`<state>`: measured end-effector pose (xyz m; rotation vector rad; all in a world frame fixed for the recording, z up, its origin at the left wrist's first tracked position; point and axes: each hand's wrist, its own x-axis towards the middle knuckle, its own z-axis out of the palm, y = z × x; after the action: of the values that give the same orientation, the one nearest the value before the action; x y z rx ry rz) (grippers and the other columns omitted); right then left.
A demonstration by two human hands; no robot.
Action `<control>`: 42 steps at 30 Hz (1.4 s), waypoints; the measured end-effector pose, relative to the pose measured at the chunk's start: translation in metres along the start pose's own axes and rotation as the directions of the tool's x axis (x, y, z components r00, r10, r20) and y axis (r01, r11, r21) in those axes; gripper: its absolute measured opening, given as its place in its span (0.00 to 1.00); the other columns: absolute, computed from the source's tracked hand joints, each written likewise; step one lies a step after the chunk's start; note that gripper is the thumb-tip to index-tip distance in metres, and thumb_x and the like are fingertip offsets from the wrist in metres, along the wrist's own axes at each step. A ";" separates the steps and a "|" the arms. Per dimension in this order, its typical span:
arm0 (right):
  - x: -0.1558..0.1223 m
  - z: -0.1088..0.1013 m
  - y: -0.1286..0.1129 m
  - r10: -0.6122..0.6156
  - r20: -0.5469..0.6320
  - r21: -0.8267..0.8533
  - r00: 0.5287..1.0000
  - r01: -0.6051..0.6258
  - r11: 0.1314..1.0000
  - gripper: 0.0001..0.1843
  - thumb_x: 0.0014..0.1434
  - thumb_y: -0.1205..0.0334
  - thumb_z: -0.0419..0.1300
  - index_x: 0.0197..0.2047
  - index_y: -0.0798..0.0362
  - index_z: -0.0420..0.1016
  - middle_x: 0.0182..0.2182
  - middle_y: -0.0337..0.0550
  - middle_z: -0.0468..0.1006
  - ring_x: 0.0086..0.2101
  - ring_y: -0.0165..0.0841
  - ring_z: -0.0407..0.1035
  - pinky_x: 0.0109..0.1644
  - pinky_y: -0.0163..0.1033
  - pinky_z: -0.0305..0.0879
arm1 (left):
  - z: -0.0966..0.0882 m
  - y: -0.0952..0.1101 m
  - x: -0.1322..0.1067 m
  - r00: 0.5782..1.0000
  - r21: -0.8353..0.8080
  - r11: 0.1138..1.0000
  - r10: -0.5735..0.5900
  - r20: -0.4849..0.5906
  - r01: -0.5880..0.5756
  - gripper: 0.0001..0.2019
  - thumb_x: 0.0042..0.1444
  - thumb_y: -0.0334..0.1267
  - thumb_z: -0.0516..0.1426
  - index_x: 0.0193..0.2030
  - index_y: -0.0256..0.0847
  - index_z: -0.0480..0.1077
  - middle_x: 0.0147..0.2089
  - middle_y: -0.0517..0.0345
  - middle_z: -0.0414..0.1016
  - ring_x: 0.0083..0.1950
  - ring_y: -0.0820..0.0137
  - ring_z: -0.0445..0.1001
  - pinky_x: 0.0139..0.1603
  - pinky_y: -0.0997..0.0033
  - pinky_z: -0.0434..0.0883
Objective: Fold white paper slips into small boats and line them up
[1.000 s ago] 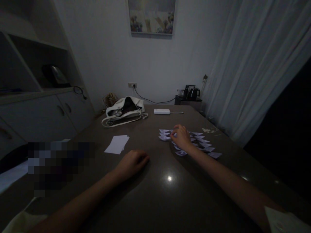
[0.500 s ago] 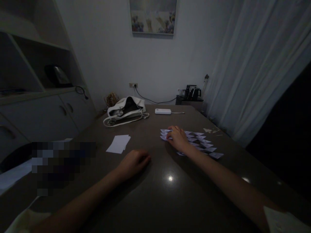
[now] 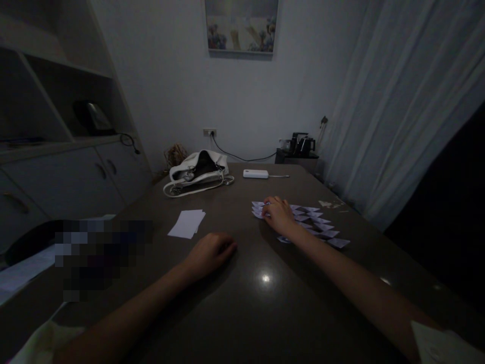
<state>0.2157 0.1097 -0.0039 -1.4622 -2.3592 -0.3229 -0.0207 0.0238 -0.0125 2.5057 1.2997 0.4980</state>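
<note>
Several small folded paper pieces [image 3: 316, 225] lie in rows on the dark table [image 3: 265, 303]. My right hand [image 3: 279, 215] rests on their left end, fingertips touching the leftmost pieces; in the dim light I cannot make out whether it grips one. My left hand [image 3: 209, 250] lies on the table near the middle, fingers curled under, nothing visible in it. A small stack of white paper sheets [image 3: 187, 223] sits a little beyond my left hand.
A white handbag [image 3: 197, 172] lies at the table's far side, beside a white power bank [image 3: 255, 174] with a cable. A kettle [image 3: 299, 144] stands on a low stand behind. Cabinets line the left wall; a curtain hangs at right.
My right hand shifted left along the paper pieces and lowered onto the leftmost ones. My left hand stayed in place.
</note>
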 end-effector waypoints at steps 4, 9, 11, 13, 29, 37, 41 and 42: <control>-0.002 -0.003 -0.002 -0.013 -0.004 -0.004 1.000 0.013 1.000 0.06 0.55 0.67 0.60 0.36 0.50 0.78 0.44 0.46 0.74 0.47 0.41 0.61 0.46 0.44 0.53 | 0.001 0.001 0.000 1.000 -0.006 1.000 -0.002 -0.003 0.002 0.14 0.63 0.39 0.48 0.32 0.37 0.71 0.30 0.56 0.73 0.30 0.71 0.70 0.30 0.75 0.62; -0.011 -0.010 -0.013 -0.066 -0.023 -0.010 0.998 0.066 0.998 0.07 0.57 0.67 0.59 0.39 0.50 0.77 0.44 0.45 0.74 0.47 0.41 0.61 0.47 0.44 0.52 | -0.003 0.001 0.001 0.999 0.003 0.999 -0.033 -0.028 0.033 0.13 0.62 0.38 0.48 0.34 0.38 0.72 0.32 0.55 0.74 0.32 0.69 0.72 0.32 0.74 0.64; -0.016 -0.012 -0.020 -0.118 -0.039 -0.025 0.992 0.117 0.993 0.08 0.58 0.67 0.57 0.40 0.52 0.76 0.43 0.46 0.75 0.46 0.40 0.62 0.47 0.44 0.52 | -0.011 -0.004 0.001 0.991 0.041 0.994 -0.102 -0.084 0.106 0.12 0.60 0.39 0.49 0.39 0.39 0.73 0.37 0.52 0.76 0.37 0.66 0.73 0.35 0.72 0.66; -0.024 -0.012 -0.028 -0.198 -0.050 -0.059 0.979 0.195 0.979 0.09 0.59 0.70 0.55 0.41 0.53 0.75 0.42 0.46 0.75 0.46 0.40 0.63 0.48 0.44 0.51 | -0.022 -0.015 -0.001 0.954 0.158 0.954 -0.220 -0.204 0.254 0.13 0.58 0.40 0.51 0.42 0.38 0.73 0.42 0.48 0.76 0.45 0.61 0.73 0.43 0.67 0.68; -0.061 -0.004 -0.051 -0.357 -0.090 0.097 0.930 0.365 0.926 0.11 0.58 0.71 0.55 0.43 0.52 0.74 0.39 0.44 0.76 0.42 0.37 0.64 0.46 0.43 0.51 | -0.045 -0.070 -0.011 0.783 0.388 0.690 -0.601 -0.163 0.611 0.25 0.55 0.49 0.52 0.51 0.28 0.67 0.47 0.32 0.74 0.47 0.50 0.74 0.46 0.60 0.68; -0.063 -0.003 -0.052 -0.374 -0.106 0.169 0.921 0.388 0.906 0.12 0.58 0.72 0.55 0.43 0.53 0.74 0.40 0.43 0.77 0.42 0.37 0.65 0.47 0.43 0.51 | -0.045 -0.063 -0.010 0.773 0.378 0.681 -0.604 -0.195 0.627 0.22 0.56 0.46 0.51 0.49 0.30 0.68 0.46 0.34 0.76 0.46 0.50 0.75 0.44 0.61 0.68; -0.065 -0.004 -0.051 -0.369 -0.114 0.184 0.922 0.385 0.904 0.12 0.56 0.72 0.56 0.43 0.53 0.74 0.40 0.43 0.77 0.42 0.37 0.65 0.47 0.43 0.50 | -0.051 -0.067 -0.010 0.761 0.331 0.688 -0.614 -0.210 0.646 0.22 0.57 0.48 0.51 0.49 0.31 0.69 0.45 0.35 0.76 0.46 0.52 0.75 0.43 0.64 0.68; -0.065 -0.004 -0.051 -0.368 -0.112 0.188 0.923 0.383 0.904 0.12 0.56 0.72 0.56 0.43 0.52 0.74 0.40 0.43 0.76 0.42 0.37 0.65 0.48 0.43 0.50 | -0.052 -0.069 -0.010 0.754 0.308 0.690 -0.621 -0.214 0.655 0.22 0.57 0.48 0.51 0.48 0.31 0.69 0.45 0.36 0.77 0.46 0.53 0.76 0.42 0.65 0.68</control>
<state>0.1970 0.0325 -0.0273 -0.8808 -2.5178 -0.2126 -0.0981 0.0584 0.0061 2.0559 2.3544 0.2114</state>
